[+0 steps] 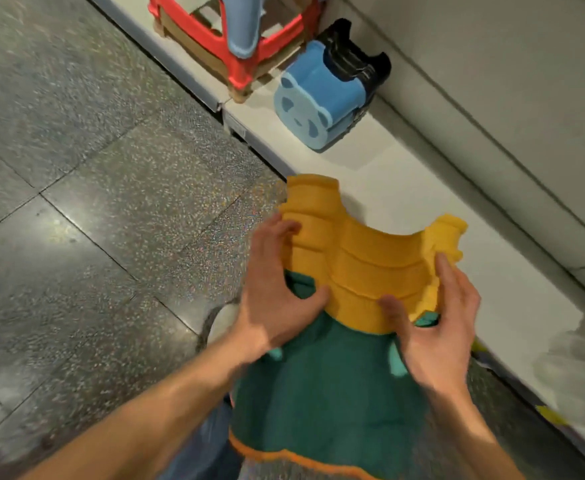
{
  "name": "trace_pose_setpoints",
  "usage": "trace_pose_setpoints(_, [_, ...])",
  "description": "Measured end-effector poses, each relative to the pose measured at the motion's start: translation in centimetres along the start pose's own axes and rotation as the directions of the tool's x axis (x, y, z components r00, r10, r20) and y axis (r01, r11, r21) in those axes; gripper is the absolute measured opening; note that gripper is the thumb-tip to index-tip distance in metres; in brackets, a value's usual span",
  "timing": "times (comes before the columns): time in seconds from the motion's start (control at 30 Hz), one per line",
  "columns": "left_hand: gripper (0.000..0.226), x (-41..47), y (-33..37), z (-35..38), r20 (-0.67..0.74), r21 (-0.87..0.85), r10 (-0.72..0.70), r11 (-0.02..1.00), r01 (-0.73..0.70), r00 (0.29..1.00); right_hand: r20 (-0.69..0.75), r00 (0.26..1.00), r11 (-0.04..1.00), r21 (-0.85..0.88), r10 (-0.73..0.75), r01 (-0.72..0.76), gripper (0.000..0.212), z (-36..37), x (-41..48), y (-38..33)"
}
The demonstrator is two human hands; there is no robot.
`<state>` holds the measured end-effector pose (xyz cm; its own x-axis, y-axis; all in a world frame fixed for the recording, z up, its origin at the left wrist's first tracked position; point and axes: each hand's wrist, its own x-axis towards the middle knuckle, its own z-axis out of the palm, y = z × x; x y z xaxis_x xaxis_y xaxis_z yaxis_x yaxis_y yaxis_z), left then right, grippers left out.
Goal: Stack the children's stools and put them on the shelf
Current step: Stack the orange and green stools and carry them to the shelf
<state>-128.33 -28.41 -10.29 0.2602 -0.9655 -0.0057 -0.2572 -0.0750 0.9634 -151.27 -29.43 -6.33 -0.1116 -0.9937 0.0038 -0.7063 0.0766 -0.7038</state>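
I hold a stack of children's stools on its side in front of me: several yellow stools [363,258] nested onto a green stool [322,386] whose seat faces me. My left hand [277,299] grips the stack's left side where yellow meets green. My right hand [436,327] grips its right side. The yellow legs point toward the low white shelf [398,199], and the stack's far end hangs over the shelf's front edge. On the shelf lies a second stack on its side, a blue panda-face stool [313,98] nested with black stools [356,57].
At the top, a red stool frame [214,39] with a light blue stool [246,26] inside it stands on the shelf. A grey wall panel [491,98] backs the shelf. Speckled grey floor tiles [93,202] lie to the left. My shoe [221,323] shows under my left wrist.
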Motion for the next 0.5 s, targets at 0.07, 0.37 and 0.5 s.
trace_pose_setpoints(0.07, [0.086, 3.8, -0.7, 1.2, 0.038, -0.009, -0.011, 1.0, 0.011, 0.999, -0.011, 0.999, 0.999, -0.016, 0.047, -0.047, 0.089, 1.2, 4.0, 0.4])
trace_pose_setpoints(0.37, [0.093, 21.7, -1.0, 8.1, 0.172, 0.046, 0.081, 0.995, -0.09, 0.982, -0.138, 0.989, 0.998, 0.002, 0.06, -0.06, 0.094, 3.2, 19.8, 3.7])
trace_pose_setpoints(0.5, [0.095, 27.2, -0.3, 12.7, 0.255, 0.022, 0.093, 0.995, -0.102, 0.962, -0.211, 0.974, 0.997, 0.004, 0.082, -0.083, 0.092, 2.3, 24.9, 6.0])
